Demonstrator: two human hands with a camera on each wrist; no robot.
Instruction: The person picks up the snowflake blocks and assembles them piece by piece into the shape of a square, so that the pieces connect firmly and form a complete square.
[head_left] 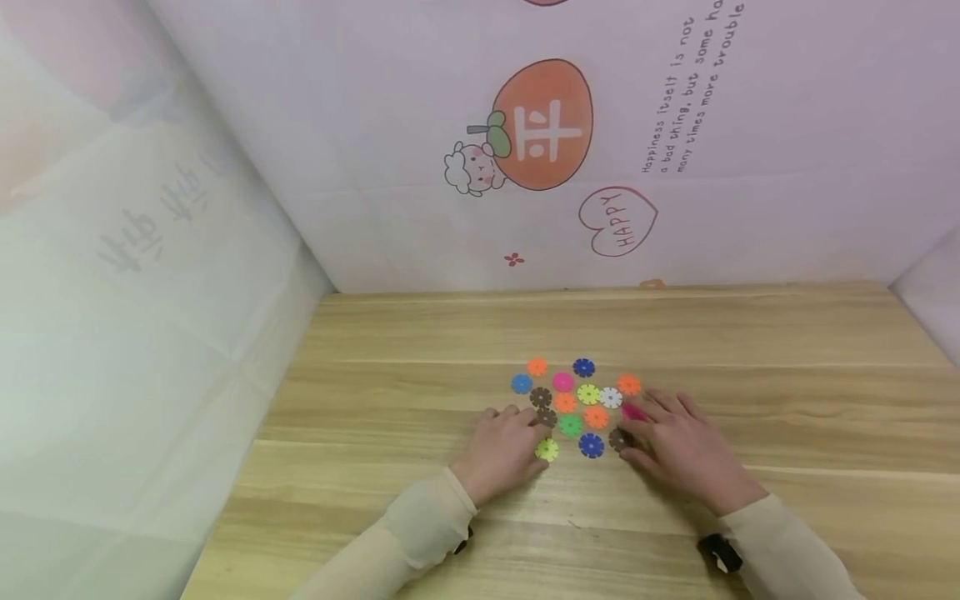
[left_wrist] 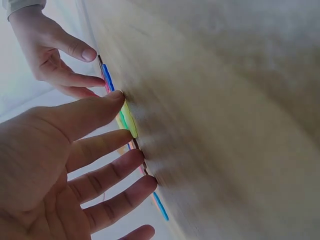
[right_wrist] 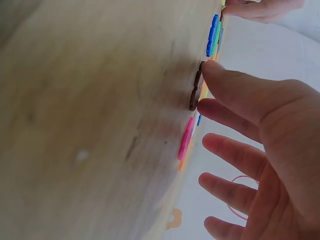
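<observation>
Several flat notched plastic discs in many colours lie in a loose cluster on the wooden table. My left hand point(head_left: 504, 454) is at the left side of the cluster, palm down, fingers spread. Its thumb and index fingertip are right at a yellow disc point(left_wrist: 129, 120), with a brown disc point(head_left: 546, 417) just beyond. Opposite, my right hand point(head_left: 686, 450) has its fingers extended. The right thumb tip touches a brown disc point(right_wrist: 197, 87), partly covered in the head view, and a pink disc point(right_wrist: 186, 140) lies under the fingers. Between the hands are a dark blue disc point(head_left: 591, 445) and a green disc point(head_left: 570, 425).
Farther back lie a white disc point(head_left: 611, 397), a light blue disc point(head_left: 522, 383) and several orange ones. Behind the table point(head_left: 420, 333) hangs a printed white sheet point(head_left: 390, 167), and another pale sheet point(head_left: 150, 333) borders the left side.
</observation>
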